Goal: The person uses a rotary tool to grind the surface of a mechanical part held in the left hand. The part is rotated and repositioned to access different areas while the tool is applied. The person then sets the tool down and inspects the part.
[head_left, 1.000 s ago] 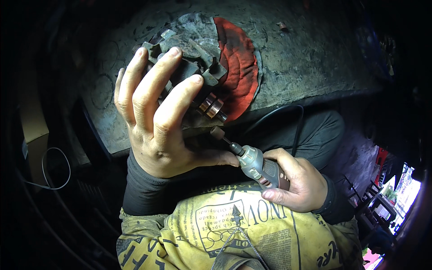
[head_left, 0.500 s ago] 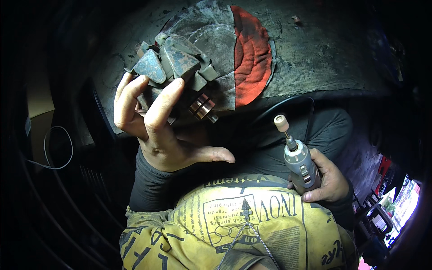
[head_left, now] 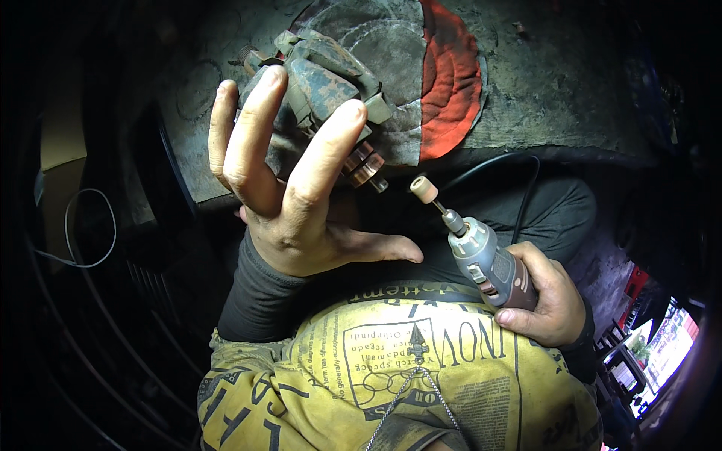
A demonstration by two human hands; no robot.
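Observation:
A worn alternator rotor [head_left: 323, 85] with claw-shaped poles and copper-coloured slip rings [head_left: 361, 163] lies at the bench's near edge, tilted so its shaft end points toward me. My left hand [head_left: 289, 203] is open in front of it, fingers spread and thumb stretched to the right. Its fingertips overlap the rotor in view; whether they touch it cannot be told. My right hand [head_left: 545, 297] is wrapped round a grey rotary tool [head_left: 489, 267]. The tool's pale cylindrical grinding bit [head_left: 423, 189] points up and left, a short way from the shaft end and apart from it.
Under and behind the rotor is a round grey and red cloth pad [head_left: 451, 83] on the worn bench top [head_left: 556, 98]. A dark cord [head_left: 535, 177] loops behind the tool. A thin pale cable [head_left: 113, 225] curls at the left. My folded leg [head_left: 560, 207] is below the bench edge.
The rotary tool has tilted left, bringing its bit closer to the slip rings. My left fingers have straightened and spread. The whole view has shifted slightly.

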